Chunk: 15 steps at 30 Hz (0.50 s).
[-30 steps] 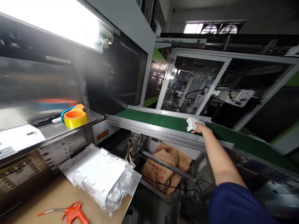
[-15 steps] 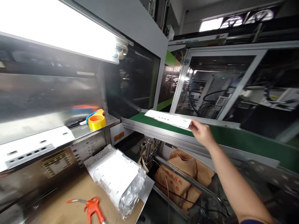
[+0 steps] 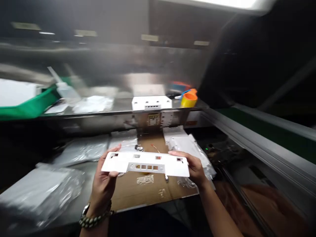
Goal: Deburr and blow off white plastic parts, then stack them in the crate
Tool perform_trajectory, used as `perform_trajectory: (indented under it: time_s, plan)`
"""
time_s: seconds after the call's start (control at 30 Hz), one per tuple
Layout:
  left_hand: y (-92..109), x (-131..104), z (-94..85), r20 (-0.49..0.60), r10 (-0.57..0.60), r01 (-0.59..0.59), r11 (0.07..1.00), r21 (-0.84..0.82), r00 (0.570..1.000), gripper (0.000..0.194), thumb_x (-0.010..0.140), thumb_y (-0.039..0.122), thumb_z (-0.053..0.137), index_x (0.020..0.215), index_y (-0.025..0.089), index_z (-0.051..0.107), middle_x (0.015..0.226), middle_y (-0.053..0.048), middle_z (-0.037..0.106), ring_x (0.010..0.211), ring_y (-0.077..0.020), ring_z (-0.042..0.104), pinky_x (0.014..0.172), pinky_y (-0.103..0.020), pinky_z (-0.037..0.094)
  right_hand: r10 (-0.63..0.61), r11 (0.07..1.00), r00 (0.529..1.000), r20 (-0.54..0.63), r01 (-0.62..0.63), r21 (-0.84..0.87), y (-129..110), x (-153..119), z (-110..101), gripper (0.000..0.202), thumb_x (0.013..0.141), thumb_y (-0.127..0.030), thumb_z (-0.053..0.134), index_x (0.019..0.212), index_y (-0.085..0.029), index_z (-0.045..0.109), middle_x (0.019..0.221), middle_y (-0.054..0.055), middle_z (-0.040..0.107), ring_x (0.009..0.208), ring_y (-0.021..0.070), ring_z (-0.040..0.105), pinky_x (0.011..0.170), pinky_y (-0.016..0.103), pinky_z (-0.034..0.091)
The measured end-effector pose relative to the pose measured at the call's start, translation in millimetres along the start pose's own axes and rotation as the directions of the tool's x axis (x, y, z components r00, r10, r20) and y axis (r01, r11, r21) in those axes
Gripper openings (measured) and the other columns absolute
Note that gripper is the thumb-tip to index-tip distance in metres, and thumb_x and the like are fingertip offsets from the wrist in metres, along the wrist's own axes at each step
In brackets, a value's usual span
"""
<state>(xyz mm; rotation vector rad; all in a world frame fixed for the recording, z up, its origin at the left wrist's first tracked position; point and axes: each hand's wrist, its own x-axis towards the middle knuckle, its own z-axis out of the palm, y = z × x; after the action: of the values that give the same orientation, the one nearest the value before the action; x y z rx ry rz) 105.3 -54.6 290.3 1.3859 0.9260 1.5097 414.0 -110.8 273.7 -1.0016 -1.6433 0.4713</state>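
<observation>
A long white plastic panel [image 3: 145, 158] with square cut-outs is held level in front of me. Gripping its left end is my left hand [image 3: 105, 171], thumb on the near face, with a beaded bracelet at the wrist. At the other end, my right hand [image 3: 194, 166] is closed on the panel's corner. Below the panel lies a cardboard sheet [image 3: 138, 197]; most of the red air blow gun on it is hidden behind the panel. A similar white panel [image 3: 151, 102] rests on the metal shelf ahead.
Bagged white parts lie to the right [image 3: 182, 144] and left [image 3: 41, 187]. The shelf holds a yellow tape roll [image 3: 189, 100], a clear bottle [image 3: 66, 90] and a green bin [image 3: 32, 105]. A green conveyor belt [image 3: 266, 128] runs along the right.
The view has turned left from the conveyor to the bench. The panel has come off the belt side in my right hand, and my left hand now holds its other end.
</observation>
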Motion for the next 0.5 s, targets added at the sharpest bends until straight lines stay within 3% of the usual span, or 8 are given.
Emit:
perform_trajectory:
  time_s: [0.13,0.27,0.5]
  plan:
    - [17.1,-19.6,-28.3,-0.035,0.069,-0.064,0.992,0.108,0.997,0.072,0.080,0.066,0.074,0.137,0.024,0.059,0.148,-0.015,0.057,0.147,-0.0344,0.043,0.120,-0.042,0.036,0.099,0.995,0.993,-0.062,-0.097,0.034,15.8,-8.5,37.9,0.036,0.097,-0.024,0.063,0.132,-0.030,0.067,0.130,0.007,0.073,0.120,0.0262,0.071,0.105,0.045,0.059]
    - [26.6,-35.0,-41.7,-0.070,0.097,-0.083,0.980,0.182,0.993,0.070,0.083,0.065,0.072,0.138,0.024,0.057,0.147,-0.014,0.057,0.147,-0.0337,0.042,0.120,-0.042,0.036,0.138,0.989,0.989,-0.059,-0.134,0.066,19.5,-14.4,65.4,0.037,0.095,-0.020,0.063,0.130,-0.031,0.067,0.131,0.005,0.073,0.124,0.0269,0.068,0.108,0.048,0.056]
    - [17.9,-43.8,-62.1,-0.123,0.077,-0.054,0.983,0.175,0.989,0.072,0.081,0.063,0.076,0.136,0.021,0.058,0.147,-0.016,0.057,0.146,-0.0366,0.043,0.121,-0.045,0.035,0.117,0.990,0.992,-0.056,-0.112,0.083,10.9,-10.6,89.9,0.038,0.097,-0.015,0.058,0.130,-0.031,0.067,0.130,0.003,0.073,0.123,0.0248,0.069,0.108,0.046,0.056]
